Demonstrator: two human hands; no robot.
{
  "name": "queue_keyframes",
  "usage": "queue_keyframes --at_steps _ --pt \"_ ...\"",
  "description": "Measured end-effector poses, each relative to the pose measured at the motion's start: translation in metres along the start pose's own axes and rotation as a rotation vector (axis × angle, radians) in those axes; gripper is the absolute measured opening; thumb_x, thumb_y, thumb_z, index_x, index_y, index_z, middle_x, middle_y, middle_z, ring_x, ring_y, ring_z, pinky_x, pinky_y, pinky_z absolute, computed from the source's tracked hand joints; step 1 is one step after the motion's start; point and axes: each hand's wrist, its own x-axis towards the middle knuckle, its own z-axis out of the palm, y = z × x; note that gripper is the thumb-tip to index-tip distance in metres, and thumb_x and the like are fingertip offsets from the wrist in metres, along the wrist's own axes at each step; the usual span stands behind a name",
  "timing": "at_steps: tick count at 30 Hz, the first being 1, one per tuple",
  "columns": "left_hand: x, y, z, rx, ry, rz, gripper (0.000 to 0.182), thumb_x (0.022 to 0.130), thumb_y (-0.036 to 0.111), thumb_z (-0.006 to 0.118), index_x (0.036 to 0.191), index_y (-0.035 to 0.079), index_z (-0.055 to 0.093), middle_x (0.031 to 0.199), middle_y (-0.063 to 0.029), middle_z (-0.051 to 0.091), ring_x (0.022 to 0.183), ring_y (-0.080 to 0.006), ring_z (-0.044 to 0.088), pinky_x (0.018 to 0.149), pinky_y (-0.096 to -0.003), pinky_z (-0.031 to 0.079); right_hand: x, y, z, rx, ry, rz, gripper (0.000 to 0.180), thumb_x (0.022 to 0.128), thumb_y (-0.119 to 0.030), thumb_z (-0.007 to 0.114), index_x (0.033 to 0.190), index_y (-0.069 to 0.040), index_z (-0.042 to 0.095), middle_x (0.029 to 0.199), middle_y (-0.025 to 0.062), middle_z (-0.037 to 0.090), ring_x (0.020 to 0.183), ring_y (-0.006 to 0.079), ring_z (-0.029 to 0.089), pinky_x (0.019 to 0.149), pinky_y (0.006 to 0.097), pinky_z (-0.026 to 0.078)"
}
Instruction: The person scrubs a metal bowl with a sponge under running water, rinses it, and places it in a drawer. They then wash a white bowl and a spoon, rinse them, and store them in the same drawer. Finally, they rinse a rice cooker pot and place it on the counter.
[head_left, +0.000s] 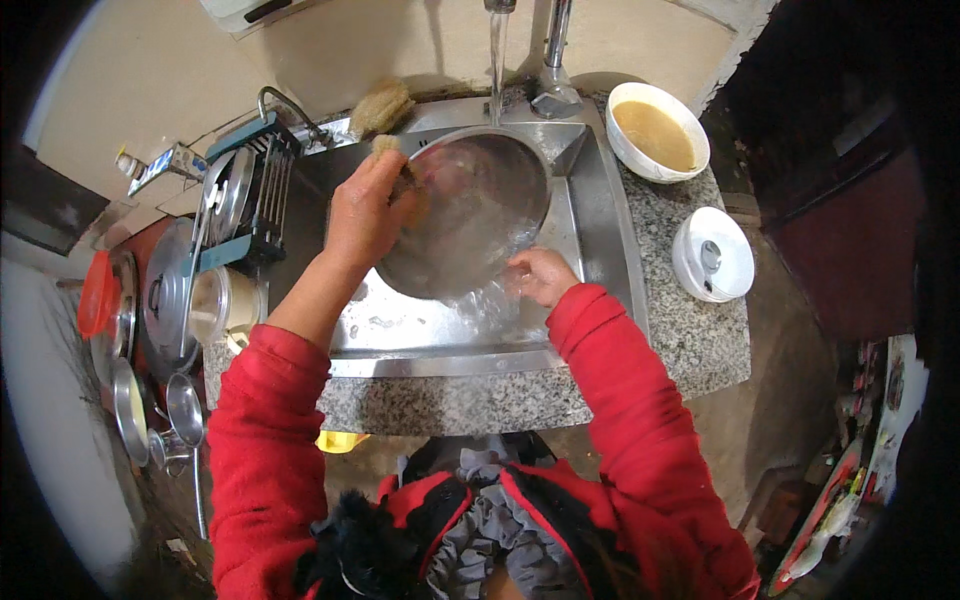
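A large round metal pot (469, 217) sits tilted in the stainless steel sink (615, 225), and cloudy water fills much of its inside. My left hand (367, 206) is at the pot's left rim with a yellowish-brown scrubbing pad (386, 142) in its fingers. Low on the pot's right side, my right hand (544, 274) has its fingers at the edge, where water spills over. Blur and splashing hide whether those fingers grip the rim. From the tap (499, 6) a stream of water runs down behind the pot's far rim.
On the granite counter (675, 337) at right stand a bowl of brownish liquid (656, 139) and a white bowl (712, 255) with a spoon inside. Another fibre pad (382, 106) lies behind the sink. A dish rack (247, 187) with metal lids and a lidded plastic tub (225, 304) are at left.
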Motion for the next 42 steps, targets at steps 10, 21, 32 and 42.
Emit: queue_keyframes --at_steps 10,21,32,42 --pt "0.024 0.029 0.025 0.306 -0.058 0.63 0.022 0.064 0.017 0.06 0.085 0.015 0.054 0.073 -0.0036 0.045 0.07 -0.0194 0.051 0.054 -0.0308 0.044 -0.06 -0.072 0.024 -1.209 0.306 -0.998 0.05 0.067 0.0 0.05 0.117 -0.007 0.046 0.098 0.0201 0.054 0.088 0.0374 0.052 0.076 0.0412 0.042" --pt "-0.013 -0.063 0.094 -0.284 -0.195 -0.625 0.035 0.071 0.016 0.06 0.102 0.004 0.05 0.093 -0.0107 0.057 0.081 -0.0241 0.058 0.067 -0.0358 0.049 -0.053 -0.042 -0.014 -0.456 0.312 -0.607 0.035 0.071 0.004 0.041 0.105 0.005 0.049 0.088 0.0108 0.059 0.074 0.0209 0.057 0.067 0.0293 0.045" --pt "0.002 -0.041 0.076 -0.277 -0.334 -0.757 0.03 0.066 0.017 0.053 0.082 -0.008 0.056 0.074 -0.0187 0.06 0.057 -0.0246 0.06 0.048 -0.033 0.048 -0.078 -0.042 -0.013 -0.822 0.55 -1.02 0.062 0.071 -0.024 0.065 0.12 -0.001 0.036 0.115 0.019 0.043 0.112 0.0294 0.038 0.094 0.0464 0.029" --pt "0.054 -0.022 0.058 -0.574 -0.194 -0.634 0.031 0.068 0.012 0.056 0.096 -0.003 0.053 0.077 -0.013 0.059 0.067 -0.0209 0.06 0.046 -0.0311 0.048 -0.069 -0.007 0.021 -1.114 -0.109 -0.662 0.026 0.075 -0.012 0.059 0.099 -0.002 0.054 0.072 0.0061 0.058 0.067 0.018 0.056 0.062 0.0305 0.042"
